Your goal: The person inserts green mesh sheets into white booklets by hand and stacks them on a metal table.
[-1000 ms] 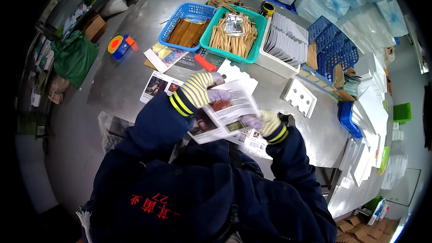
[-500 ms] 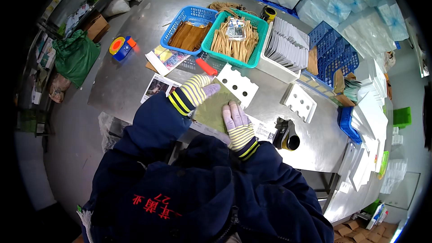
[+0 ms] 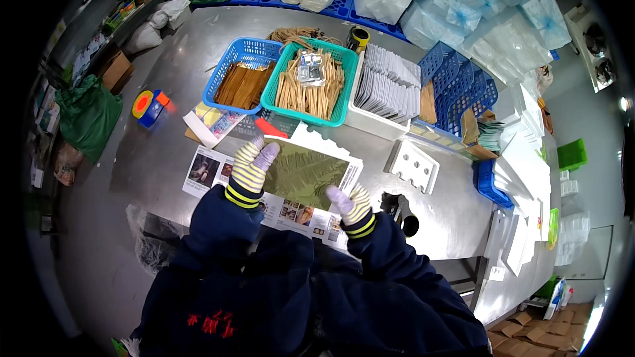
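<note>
An olive-green sheet with a fern-leaf pattern (image 3: 305, 173) is between my two gloved hands, above a printed leaflet (image 3: 294, 217) on the metal table. My left hand (image 3: 250, 166), in a yellow-and-white striped glove with lilac fingertips, grips the sheet's left edge, thumb on top. At its lower right corner my right hand (image 3: 352, 205) pinches the edge with the thumb over it; its other fingers are partly hidden. A white foam piece with notched edges (image 3: 316, 137) shows behind the sheet, mostly covered by it.
Behind stand a blue basket of brown strips (image 3: 213, 86), a teal basket of pale sticks (image 3: 345, 102) and a white box of grey-white packets (image 3: 387, 86). A white holed block (image 3: 411, 166) and a black tape dispenser (image 3: 400, 213) lie right. An orange-and-blue tape dispenser (image 3: 151, 108) sits left.
My left hand has come down to the sheet's left edge, and my right hand has moved from its surface to the lower right corner. The sheet's fern pattern now shows widely. The view has shifted.
</note>
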A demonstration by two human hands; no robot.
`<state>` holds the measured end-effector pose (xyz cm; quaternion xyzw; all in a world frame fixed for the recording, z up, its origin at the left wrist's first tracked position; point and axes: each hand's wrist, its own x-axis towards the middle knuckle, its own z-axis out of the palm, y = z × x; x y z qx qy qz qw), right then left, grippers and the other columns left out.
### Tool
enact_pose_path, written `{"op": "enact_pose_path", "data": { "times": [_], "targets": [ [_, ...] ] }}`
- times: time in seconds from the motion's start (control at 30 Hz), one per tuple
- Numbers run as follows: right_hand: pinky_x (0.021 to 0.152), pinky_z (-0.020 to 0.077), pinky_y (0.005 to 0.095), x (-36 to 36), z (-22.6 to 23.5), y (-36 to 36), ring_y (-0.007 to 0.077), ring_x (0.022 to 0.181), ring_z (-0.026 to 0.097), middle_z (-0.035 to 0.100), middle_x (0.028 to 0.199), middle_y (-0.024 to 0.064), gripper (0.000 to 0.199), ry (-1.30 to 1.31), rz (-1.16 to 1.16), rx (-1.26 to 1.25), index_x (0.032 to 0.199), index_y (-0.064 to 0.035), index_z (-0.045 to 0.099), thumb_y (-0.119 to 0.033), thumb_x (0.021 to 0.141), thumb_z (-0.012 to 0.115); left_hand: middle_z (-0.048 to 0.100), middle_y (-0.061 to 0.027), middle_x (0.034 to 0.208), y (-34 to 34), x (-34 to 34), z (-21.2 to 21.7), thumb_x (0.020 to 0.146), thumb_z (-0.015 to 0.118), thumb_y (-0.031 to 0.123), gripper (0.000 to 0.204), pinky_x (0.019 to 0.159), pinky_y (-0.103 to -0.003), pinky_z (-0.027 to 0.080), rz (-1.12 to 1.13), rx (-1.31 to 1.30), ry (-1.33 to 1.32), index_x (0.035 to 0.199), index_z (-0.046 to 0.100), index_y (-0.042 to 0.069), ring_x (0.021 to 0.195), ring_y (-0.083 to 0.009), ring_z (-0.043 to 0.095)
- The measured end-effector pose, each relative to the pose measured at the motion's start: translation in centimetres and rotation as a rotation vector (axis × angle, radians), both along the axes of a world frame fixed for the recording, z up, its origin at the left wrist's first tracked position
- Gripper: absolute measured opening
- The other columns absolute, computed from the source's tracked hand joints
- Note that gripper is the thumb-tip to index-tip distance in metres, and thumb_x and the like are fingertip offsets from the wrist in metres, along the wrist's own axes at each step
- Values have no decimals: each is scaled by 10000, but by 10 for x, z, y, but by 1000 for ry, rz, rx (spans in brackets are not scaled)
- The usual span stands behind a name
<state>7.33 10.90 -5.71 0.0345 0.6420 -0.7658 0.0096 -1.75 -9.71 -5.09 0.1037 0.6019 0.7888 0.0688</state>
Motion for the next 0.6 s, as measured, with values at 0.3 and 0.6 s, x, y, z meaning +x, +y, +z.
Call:
{"op": "enact_pose_path", "data": {
  "times": [0.3,0.6],
  "targets": [
    [772,467,470,-225,-27,123,435,882,591,601,941,307,609,74,-440,1427,1171,65,500,-445,837,510,633,-118,953,-26,28,-96,939,462,245,342,704,-279,503,94,-31,-483,1198,478,22,793,-176,631],
    [946,410,434,-343,-50,134,357,1139,510,516,1200,275,470,-493,-234,1660,1262,-58,470,-346,907,358,644,-105,885,-54,58,-131,929,494,254,317,639,-272,519,178,4,-537,1143,519,21,732,-163,632]
  ]
}}
